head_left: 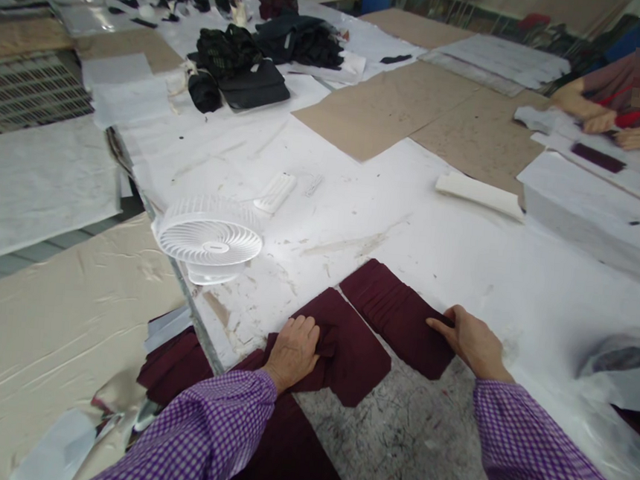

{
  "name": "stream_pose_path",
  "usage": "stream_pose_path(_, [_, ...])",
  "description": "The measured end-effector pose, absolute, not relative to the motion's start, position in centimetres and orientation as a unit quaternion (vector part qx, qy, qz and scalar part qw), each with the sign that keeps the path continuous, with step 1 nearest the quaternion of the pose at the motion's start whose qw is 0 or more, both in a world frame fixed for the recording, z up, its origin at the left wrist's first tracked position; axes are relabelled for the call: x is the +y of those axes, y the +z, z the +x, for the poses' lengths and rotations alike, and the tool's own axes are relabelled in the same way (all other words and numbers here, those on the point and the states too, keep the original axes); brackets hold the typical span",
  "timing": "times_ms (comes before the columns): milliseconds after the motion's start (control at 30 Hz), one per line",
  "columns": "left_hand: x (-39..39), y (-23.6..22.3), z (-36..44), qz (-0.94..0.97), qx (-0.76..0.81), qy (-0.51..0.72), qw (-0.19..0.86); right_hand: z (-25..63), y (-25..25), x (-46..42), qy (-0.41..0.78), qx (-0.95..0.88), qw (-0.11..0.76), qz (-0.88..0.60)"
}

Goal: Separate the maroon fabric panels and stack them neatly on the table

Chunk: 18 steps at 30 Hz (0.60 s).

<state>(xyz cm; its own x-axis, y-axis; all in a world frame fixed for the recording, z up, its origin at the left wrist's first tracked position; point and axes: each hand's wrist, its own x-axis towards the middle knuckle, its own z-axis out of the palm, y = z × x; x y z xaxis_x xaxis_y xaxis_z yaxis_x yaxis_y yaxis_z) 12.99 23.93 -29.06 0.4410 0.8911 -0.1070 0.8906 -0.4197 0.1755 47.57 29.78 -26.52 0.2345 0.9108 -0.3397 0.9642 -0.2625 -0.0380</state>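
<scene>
Two dark maroon fabric pieces lie on the white table near me. My left hand (295, 350) is closed, its fingers bunching the edge of the nearer maroon piece (352, 351). My right hand (471, 341) rests on the right end of the farther, pleated maroon piece (397, 314), fingers pinching its edge. Both sleeves are purple checked. More maroon fabric (174, 365) hangs off the table's left edge below my left arm.
A small white fan (209, 239) lies face up at the table edge to the left. A white remote-like bar (275, 192) and a folded white piece (479, 195) lie farther off. Black garments (240, 65) are piled at the back. Another person's hands (615, 128) work at the far right.
</scene>
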Motion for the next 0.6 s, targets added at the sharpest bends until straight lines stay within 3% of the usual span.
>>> stream_pose_path(600, [24.0,-29.0,13.0,0.843,0.527,0.002,0.104,48.9,-28.4,28.9,-0.172,0.602,0.021,0.779])
